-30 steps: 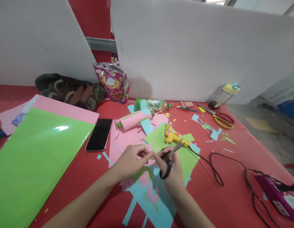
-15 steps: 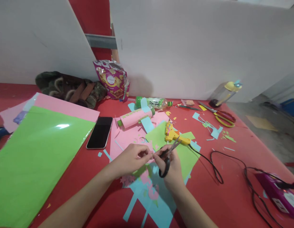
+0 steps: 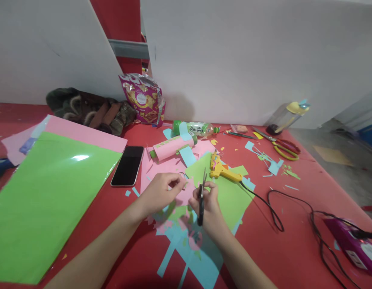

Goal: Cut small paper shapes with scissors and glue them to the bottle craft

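Pinching, head view: left hand [image 3: 161, 192], thumb and fingertips nipping a small pink paper cut-out [image 3: 186, 195], held up just before the yellow plastic glue gun [image 3: 222, 170], apparently to present its edge. Right hand [image 3: 209, 206], fingers curled through black-handled steel scissors [image 3: 201, 196], blades upright and nearly closed, touching the paper.

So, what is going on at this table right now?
A person is working with coloured paper at a red table. The left hand pinches a small pink paper piece. The right hand holds black-handled scissors right beside it, with the blades pointing away and apparently closed. Blue paper offcuts lie under the hands. A yellow glue gun lies just beyond them, and a phone and a large green sheet lie to the left.
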The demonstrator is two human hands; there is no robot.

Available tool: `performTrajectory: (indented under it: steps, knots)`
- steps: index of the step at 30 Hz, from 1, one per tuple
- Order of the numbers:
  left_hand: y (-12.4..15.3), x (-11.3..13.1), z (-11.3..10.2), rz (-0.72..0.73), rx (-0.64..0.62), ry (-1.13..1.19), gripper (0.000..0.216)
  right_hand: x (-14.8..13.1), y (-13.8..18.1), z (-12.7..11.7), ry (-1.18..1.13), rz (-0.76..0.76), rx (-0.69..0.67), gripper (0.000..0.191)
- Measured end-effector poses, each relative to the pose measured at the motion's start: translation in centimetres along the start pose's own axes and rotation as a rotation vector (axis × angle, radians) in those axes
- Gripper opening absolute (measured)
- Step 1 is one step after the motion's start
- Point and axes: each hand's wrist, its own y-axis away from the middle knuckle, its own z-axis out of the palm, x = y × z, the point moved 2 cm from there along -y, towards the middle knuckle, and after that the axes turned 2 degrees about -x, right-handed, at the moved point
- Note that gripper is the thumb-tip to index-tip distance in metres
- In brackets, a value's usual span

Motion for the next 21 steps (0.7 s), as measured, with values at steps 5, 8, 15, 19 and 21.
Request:
performTrajectory:
  steps: [5, 8, 15, 19, 21]
  knots:
    - [0.1, -0.2, -0.7, -0.042, 0.130, 0.038, 0.026, 0.4, 0.1, 0.5, -0.075, 0.068, -0.181, 0.031]
    - [0.2, -0.2, -0.9, -0.033, 0.193, 0.070, 0.026, -0.1, 0.3, 0.7, -0.103, 0.109, -0.258, 0.030]
    - [0.4, 0.0, -1.2, -0.025, 0.330, 0.165, 0.028, -0.5, 0.7, 1.2, -0.236, 0.225, -0.353, 0.040]
    - [0.4, 0.1, -1.2, -0.024, 0.358, 0.179, 0.028, -0.2, 1.1, 1.4, -0.306, 0.268, -0.430, 0.040]
    - [0.5, 0.2, -1.1, -0.008, 0.354, 0.169, 0.028, -0.2, 1.2, 1.3, -0.319, 0.267, -0.449, 0.041]
